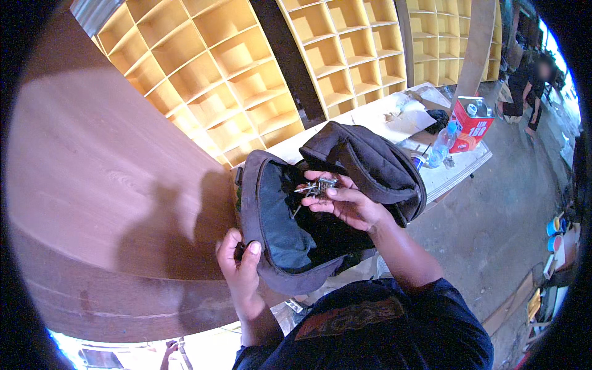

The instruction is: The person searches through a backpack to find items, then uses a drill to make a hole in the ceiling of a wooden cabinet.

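A black fabric bag (287,259) lies open, its padded upper part (364,160) folded back to the right, its dark lining exposed. My left hand (240,265) is closed on the bag's left edge, thumb over the rim. Above the open compartment my right hand (348,209) cradles a clump of small metal pieces (317,188), apparently screws or similar hardware, with fingers curled around them. What lies deeper inside the bag is too dark to make out.
Behind are a white worktable (468,166) with a red can (472,129) and plastic bottle (441,148), plus yellow cubby shelves (203,68). A curved wooden panel (105,209) rises at left. Another person (518,92) crouches at right, near small paint containers (553,227).
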Demonstrator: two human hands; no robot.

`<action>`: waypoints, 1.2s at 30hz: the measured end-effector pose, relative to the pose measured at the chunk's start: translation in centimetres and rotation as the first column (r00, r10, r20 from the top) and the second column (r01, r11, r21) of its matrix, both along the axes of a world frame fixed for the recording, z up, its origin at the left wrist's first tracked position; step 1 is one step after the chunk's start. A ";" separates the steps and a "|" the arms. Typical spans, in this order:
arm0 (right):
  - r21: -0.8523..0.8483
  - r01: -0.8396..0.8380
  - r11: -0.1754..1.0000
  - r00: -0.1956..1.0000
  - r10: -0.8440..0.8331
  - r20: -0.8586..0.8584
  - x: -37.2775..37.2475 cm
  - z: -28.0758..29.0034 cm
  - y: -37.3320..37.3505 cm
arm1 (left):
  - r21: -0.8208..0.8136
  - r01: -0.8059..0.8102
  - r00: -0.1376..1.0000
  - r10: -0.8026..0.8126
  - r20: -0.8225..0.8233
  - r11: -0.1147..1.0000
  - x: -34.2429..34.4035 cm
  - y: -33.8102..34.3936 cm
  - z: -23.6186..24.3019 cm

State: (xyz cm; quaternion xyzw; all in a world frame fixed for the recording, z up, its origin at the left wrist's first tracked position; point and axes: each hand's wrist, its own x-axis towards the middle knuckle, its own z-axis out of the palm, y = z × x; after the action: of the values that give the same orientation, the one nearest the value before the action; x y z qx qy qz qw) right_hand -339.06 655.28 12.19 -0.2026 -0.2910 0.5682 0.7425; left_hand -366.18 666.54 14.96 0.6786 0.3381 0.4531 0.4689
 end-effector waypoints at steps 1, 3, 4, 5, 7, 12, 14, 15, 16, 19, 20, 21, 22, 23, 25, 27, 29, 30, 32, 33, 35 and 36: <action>0.024 -0.008 1.000 1.000 0.008 -0.024 -0.4 0.6 -0.4 | -0.017 -0.015 1.000 0.015 0.000 1.000 -0.6 0.4 -0.6; 0.042 -0.045 0.998 0.995 0.048 -0.085 -0.8 0.9 -1.1 | -0.038 0.029 0.999 -0.030 -0.045 0.999 -0.7 0.9 -0.9; 0.095 -0.073 0.993 0.993 0.081 -0.082 -1.0 0.9 -1.3 | -0.046 0.043 0.997 -0.045 -0.059 0.998 -0.6 0.9 -0.7; 0.147 -0.103 0.984 0.991 0.115 -0.074 -1.2 1.0 -1.4 | 0.020 0.041 0.999 -0.042 0.020 0.999 0.4 0.4 0.1; 0.163 -0.105 0.981 0.990 0.118 -0.073 -1.5 1.5 -2.0 | 0.087 0.040 0.994 -0.049 0.101 0.995 1.1 0.3 0.7; 0.186 -0.068 0.980 0.990 0.043 0.133 -2.0 3.0 -2.6 | 0.102 0.061 0.992 -0.071 0.105 0.993 0.8 0.6 1.0; 0.196 -0.047 0.980 0.983 0.010 0.184 -2.2 3.3 -2.8 | 0.120 0.059 0.991 -0.073 0.116 0.991 0.6 0.9 0.6; 0.200 -0.017 0.980 0.974 -0.029 0.224 -2.3 3.5 -2.9 | 0.138 0.055 0.990 -0.072 0.118 0.989 0.6 1.0 0.6; 0.205 0.013 0.979 0.962 -0.068 0.265 -2.3 3.6 -3.0 | 0.153 0.052 0.990 -0.071 0.120 0.987 0.5 1.1 0.5; 0.232 0.089 0.969 0.917 -0.171 0.361 -2.2 4.2 -3.5 | 0.206 0.057 0.991 -0.080 0.107 0.977 0.8 1.1 1.1; 0.236 0.086 0.968 0.917 -0.169 0.362 -2.3 4.4 -3.7 | 0.182 0.060 0.991 -0.080 0.105 0.981 0.7 1.1 1.0; 0.237 0.122 0.964 0.899 -0.209 0.385 -2.4 4.7 -3.9 | 0.172 0.061 0.991 -0.080 0.105 0.983 0.7 0.9 1.1; 0.239 0.159 0.958 0.879 -0.248 0.408 -2.4 4.9 -4.0 | 0.161 0.062 0.991 -0.080 0.105 0.985 0.7 0.8 1.1; 0.244 0.156 0.957 0.878 -0.248 0.410 -2.3 5.1 -4.2 | 0.183 0.047 0.994 -0.064 0.086 0.982 0.7 0.5 1.5; 0.286 0.212 0.935 0.800 -0.334 0.498 -2.1 5.5 -4.6 | 0.210 0.030 0.997 -0.046 0.070 0.977 0.7 0.2 1.9; 0.313 0.239 0.919 0.779 -0.374 0.503 -1.9 5.8 -5.0 | 0.226 0.037 0.996 -0.054 0.068 0.973 1.0 0.0 2.1; 0.340 0.267 0.902 0.757 -0.414 0.506 -1.8 6.1 -5.3 | 0.237 0.032 0.997 -0.046 0.055 0.971 1.3 -0.5 2.8; 0.346 0.270 0.899 0.742 -0.423 0.520 -1.6 6.3 -5.5 | 0.240 0.029 0.998 -0.042 0.050 0.970 1.5 -0.6 3.0; 0.354 0.274 0.894 0.726 -0.434 0.533 -1.5 6.6 -6.0 | 0.254 0.028 0.998 -0.041 0.048 0.967 1.7 -0.7 3.2; 0.339 0.295 0.893 0.724 -0.440 0.531 -1.5 6.7 -6.2 | 0.259 0.029 0.998 -0.043 0.049 0.965 1.8 -0.8 3.2; 0.323 0.317 0.892 0.721 -0.448 0.529 -1.3 6.8 -6.5 | 0.271 0.030 0.998 -0.044 0.048 0.962 2.1 -1.1 3.5; 0.319 0.332 0.888 0.704 -0.458 0.543 -1.2 6.9 -6.7 | 0.277 0.029 0.998 -0.043 0.045 0.960 2.2 -1.2 3.5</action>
State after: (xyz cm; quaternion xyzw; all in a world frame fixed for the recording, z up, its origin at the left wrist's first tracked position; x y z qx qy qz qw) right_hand -340.24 648.56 19.08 -0.3564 -0.5166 0.2685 0.7308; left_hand -363.97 665.36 18.48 0.7315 0.2473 0.5044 0.3863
